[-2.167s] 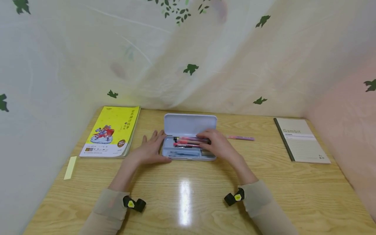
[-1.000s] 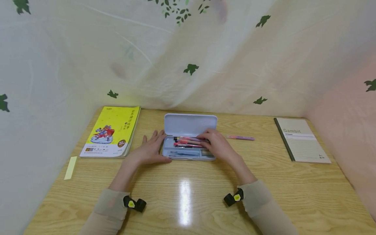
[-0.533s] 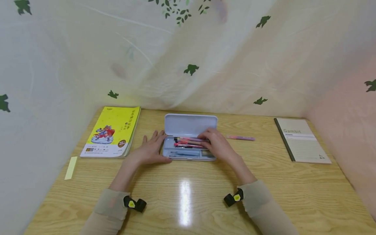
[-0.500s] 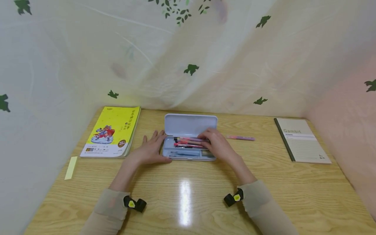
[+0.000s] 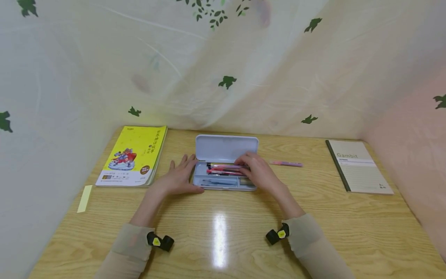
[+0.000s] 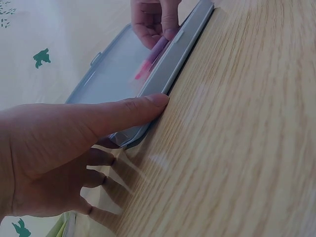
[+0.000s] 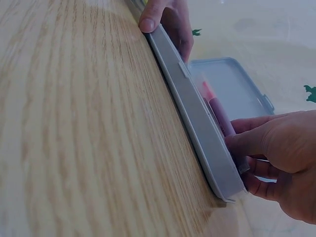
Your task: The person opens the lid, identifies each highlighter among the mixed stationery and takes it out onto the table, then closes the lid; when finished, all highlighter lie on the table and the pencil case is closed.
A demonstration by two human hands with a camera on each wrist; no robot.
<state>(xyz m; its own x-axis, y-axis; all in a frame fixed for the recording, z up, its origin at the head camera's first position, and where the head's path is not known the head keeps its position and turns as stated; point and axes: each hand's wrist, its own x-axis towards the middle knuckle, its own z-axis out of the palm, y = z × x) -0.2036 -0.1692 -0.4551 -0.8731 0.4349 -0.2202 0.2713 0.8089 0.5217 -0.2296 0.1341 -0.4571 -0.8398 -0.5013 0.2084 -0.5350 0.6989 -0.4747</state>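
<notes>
An open pale blue pencil case (image 5: pixel 226 149) lies on the table in the head view, its lid tilted back. Several pens (image 5: pixel 219 173) lie in its rear compartment, and slim blue items (image 5: pixel 218 182) in the front one. My left hand (image 5: pixel 179 176) steadies the case's left end, fingers spread and fairly straight, thumb at the front edge. At the right end, my right hand (image 5: pixel 258 170) pinches a purple pen (image 7: pixel 220 116) with a pink end between thumb and fingers, inside the case. Its far end is hidden by the fingers.
Right of the case lies another pink-and-purple pen (image 5: pixel 286 164). A yellow book (image 5: pixel 134 155) is at the left, with a pale yellow paper strip (image 5: pixel 84 198) before it. On the far right is a grey notebook (image 5: pixel 359 166). A patterned cloth (image 5: pixel 223 108) hangs behind the table.
Both hands stay almost in place. Under my right hand, the pens in the rear compartment have shifted slightly.
</notes>
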